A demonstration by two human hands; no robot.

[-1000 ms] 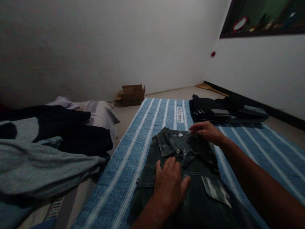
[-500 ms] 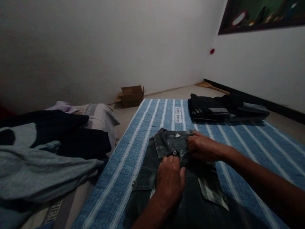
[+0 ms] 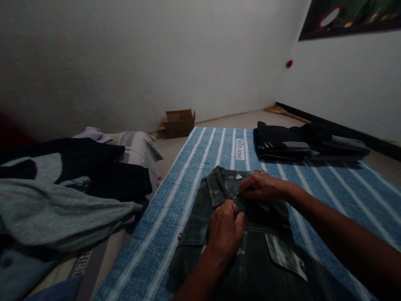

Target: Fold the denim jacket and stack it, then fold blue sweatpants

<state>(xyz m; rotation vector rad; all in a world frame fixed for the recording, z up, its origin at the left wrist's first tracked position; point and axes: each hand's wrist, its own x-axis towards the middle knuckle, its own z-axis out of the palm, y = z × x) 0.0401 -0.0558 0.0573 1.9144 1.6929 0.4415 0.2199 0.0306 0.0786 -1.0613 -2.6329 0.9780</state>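
Observation:
A dark grey-green denim jacket (image 3: pixel 194 228) lies front up on a blue striped cloth (image 3: pixel 175 188), its collar pointing away from me. Below the collar, my left hand (image 3: pixel 226 228) is closed on the edge of the jacket's front opening, near the top button. My right hand (image 3: pixel 260 187) pinches the collar area on the right side, just beyond the left hand. The fabric between the fingertips is mostly covered by the hands. Chest pocket flaps show on both sides of the jacket, and a small white label sits inside the neck.
Folded dark clothes (image 3: pixel 282 144) rest at the cloth's far right. To the left lies a heap with a grey garment (image 3: pixel 62 213) and dark garments (image 3: pixel 119 179). A cardboard box (image 3: pixel 179 125) stands on the floor by the wall, and a broom (image 3: pixel 285 112) lies in the corner.
My right hand has moved left along the collar, closer to my left hand. The left hand keeps its place on the jacket front. The view has shifted slightly left.

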